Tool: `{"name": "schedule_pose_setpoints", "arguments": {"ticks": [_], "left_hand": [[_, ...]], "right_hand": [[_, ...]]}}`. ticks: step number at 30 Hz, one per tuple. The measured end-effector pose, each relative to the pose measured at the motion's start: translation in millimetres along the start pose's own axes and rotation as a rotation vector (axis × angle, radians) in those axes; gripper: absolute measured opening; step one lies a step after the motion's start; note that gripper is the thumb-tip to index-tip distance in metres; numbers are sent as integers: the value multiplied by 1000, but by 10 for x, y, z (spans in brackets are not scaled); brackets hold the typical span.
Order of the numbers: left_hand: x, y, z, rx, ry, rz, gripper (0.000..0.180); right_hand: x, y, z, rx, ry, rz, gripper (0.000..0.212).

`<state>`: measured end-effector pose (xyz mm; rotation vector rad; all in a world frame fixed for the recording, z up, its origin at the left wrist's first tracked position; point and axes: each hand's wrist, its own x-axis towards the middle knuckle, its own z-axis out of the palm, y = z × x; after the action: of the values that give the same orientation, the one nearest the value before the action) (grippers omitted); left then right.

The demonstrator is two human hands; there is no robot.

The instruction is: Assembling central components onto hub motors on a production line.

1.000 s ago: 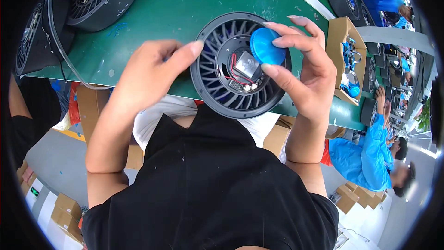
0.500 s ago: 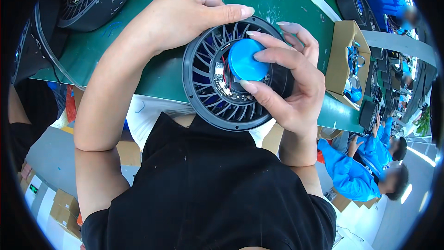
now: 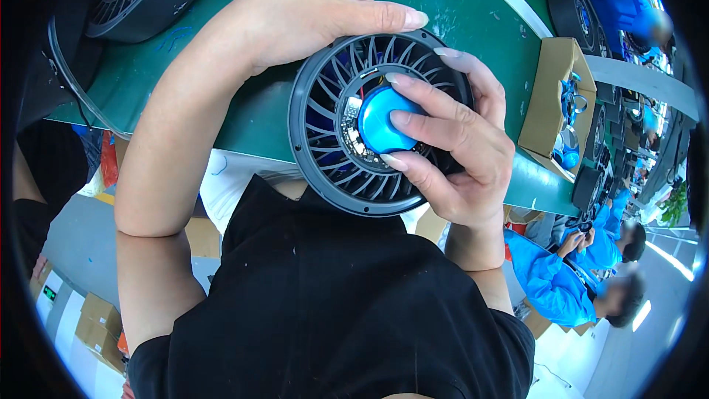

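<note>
A round black finned wheel housing (image 3: 310, 149), with curved spokes round its hub, is held tilted above the green bench. My left hand (image 3: 314, 11) has its thumb on the far rim; its other fingers are hidden behind. At the hub a ring-shaped circuit board (image 3: 353, 133) shows beside a smooth blue round cap (image 3: 380, 114). My right hand (image 3: 458, 133) grips this cap with thumb and fingertips and covers the housing's right side. The cap lies over the middle of the hub, and a short bit of red wire (image 3: 362, 93) shows at its upper edge.
An open cardboard box (image 3: 546, 96) of blue ring-shaped parts stands on the green bench (image 3: 251, 122) at the right. Black wheels (image 3: 151, 0) and a cable (image 3: 70, 77) are at the far left, with more wheels (image 3: 572, 15) at the far right. People in blue (image 3: 550, 281) sit beyond.
My right hand has moved the blue cap left and down against the hub, covering more of the red wire and board. The cap looks less tilted. The housing has turned slightly.
</note>
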<state>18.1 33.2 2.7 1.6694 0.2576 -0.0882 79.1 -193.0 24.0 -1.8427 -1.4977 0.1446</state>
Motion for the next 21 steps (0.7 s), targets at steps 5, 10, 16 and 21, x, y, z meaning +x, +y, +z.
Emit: {"name": "schedule_pose_setpoints", "arguments": {"ticks": [5, 10, 16, 21], "left_hand": [[10, -42, -62, 40, -13, 6, 43], [-97, -30, -28, 259, 126, 219, 37], [-497, 205, 54, 574, 144, 534, 39], [-514, 97, 111, 540, 133, 442, 40]], "right_hand": [[13, -31, 12, 29, 2, 32, 33], [43, -65, -4, -14, -24, 18, 33], [21, -13, -9, 0, 18, -10, 32], [-8, 75, 17, 28, 55, -63, 34]]}}
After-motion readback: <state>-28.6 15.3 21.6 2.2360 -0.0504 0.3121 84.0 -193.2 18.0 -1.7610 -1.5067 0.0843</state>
